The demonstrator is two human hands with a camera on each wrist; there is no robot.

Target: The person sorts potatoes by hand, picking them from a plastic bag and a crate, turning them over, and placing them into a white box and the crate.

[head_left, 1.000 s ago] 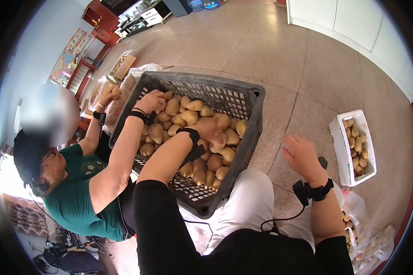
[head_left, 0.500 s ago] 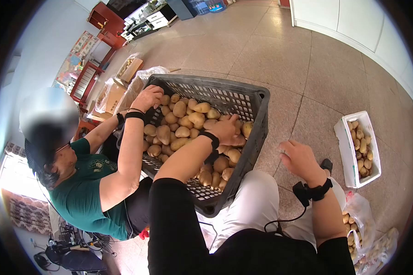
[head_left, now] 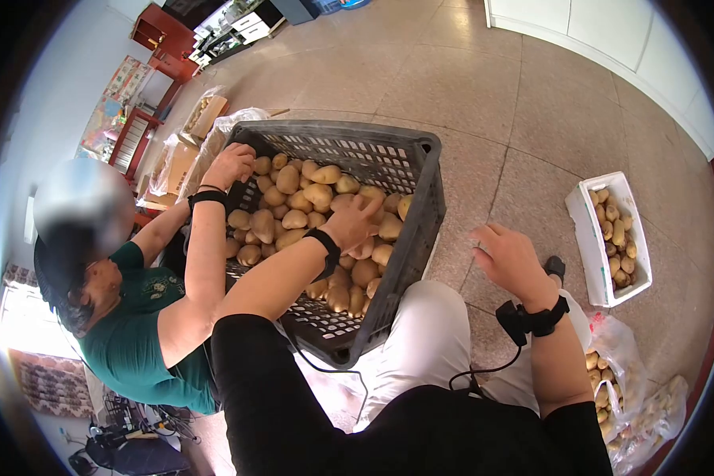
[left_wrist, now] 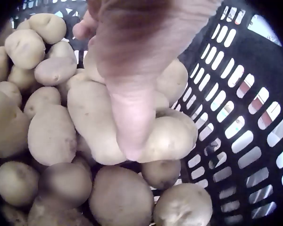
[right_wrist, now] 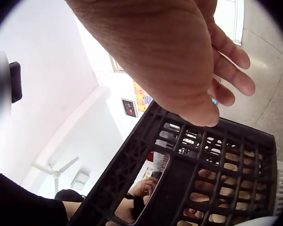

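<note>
A black plastic crate (head_left: 432, 170) stands before me, holding many potatoes (head_left: 296, 220). My left hand (head_left: 352, 225) is inside it near the right wall, fingers spread loosely over the potatoes. In the left wrist view, the thumb (left_wrist: 134, 127) points down between two potatoes, its tip touching them; the other fingers are mostly hidden. My right hand (head_left: 509, 262) hovers above the floor right of the crate, fingers loosely bent and holding nothing. In the right wrist view it shows beside the crate's outer wall (right_wrist: 179, 165).
A person in a green shirt (head_left: 147, 337) sits at the left, one hand (head_left: 230, 165) at the crate's far left corner. A white box (head_left: 585, 238) of potatoes stands on the right. Plastic bags (head_left: 623, 357) with potatoes lie below it. Cardboard boxes (head_left: 184, 165) stand beyond the crate.
My left hand has shifted over the potatoes, away from the right wall and back, with its fingers now more visible. The other person's hand stays near the far left corner. My right hand barely moves.
</note>
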